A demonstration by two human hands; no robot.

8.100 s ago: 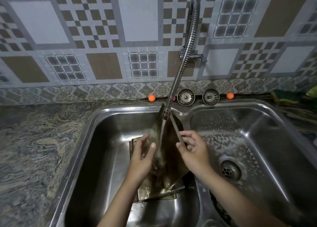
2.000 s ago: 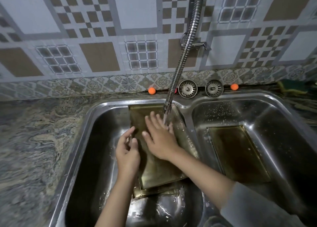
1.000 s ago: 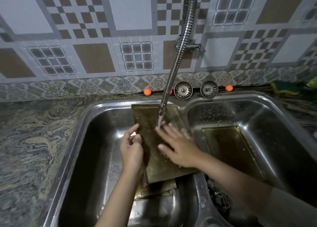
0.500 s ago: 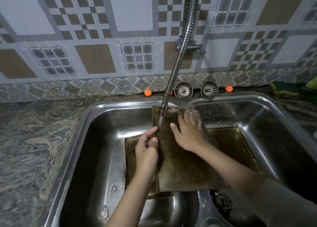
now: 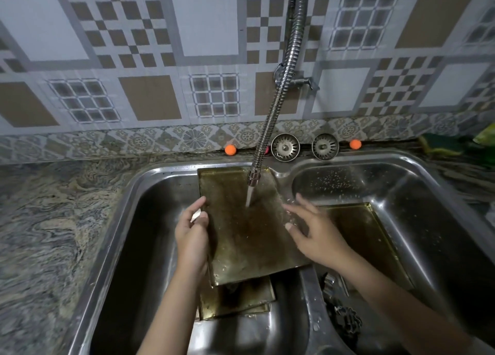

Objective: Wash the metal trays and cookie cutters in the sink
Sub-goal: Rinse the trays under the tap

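Under the tap (image 5: pixel 254 176), tray (image 5: pixel 249 236) lengthwise away (tilted), left hand (image 5: pixel 191 234) gripping, right hand (image 5: pixel 316 236) spread.

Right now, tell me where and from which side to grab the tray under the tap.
Grip the tilted tray by its long side edges. The left hand already holds the left edge from the left; the right hand should probably come from the right onto the right edge. Its thin raised rim suits a pinch, and its flat face stays under the water stream.

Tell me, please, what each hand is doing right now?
Left hand: grips the metal tray's left edge.
Right hand: open, fingers spread at its right edge.
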